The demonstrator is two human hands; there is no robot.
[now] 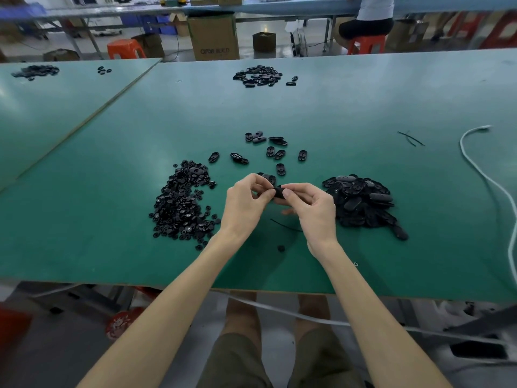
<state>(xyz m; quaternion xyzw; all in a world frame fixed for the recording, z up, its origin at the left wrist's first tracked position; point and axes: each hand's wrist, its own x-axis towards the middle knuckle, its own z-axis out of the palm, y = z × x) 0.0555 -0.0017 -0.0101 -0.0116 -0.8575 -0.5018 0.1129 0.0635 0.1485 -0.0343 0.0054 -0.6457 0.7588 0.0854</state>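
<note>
My left hand (246, 204) and my right hand (313, 208) meet above the green table (363, 102), both pinching one small black plastic part (278, 192) between thumb and fingertips. A heap of small round black pieces (179, 204) lies left of my hands. To their right sits a heap of larger oval black shells (361, 201). Several oval shells (275, 154) lie scattered singly just beyond my hands.
A single round black piece (281, 248) and a thin black strand (285, 226) lie near my wrists. A white cable (486, 177) curves along the right side. More black heaps (260, 76) sit far back. Another person sits on a red stool (366, 43) behind.
</note>
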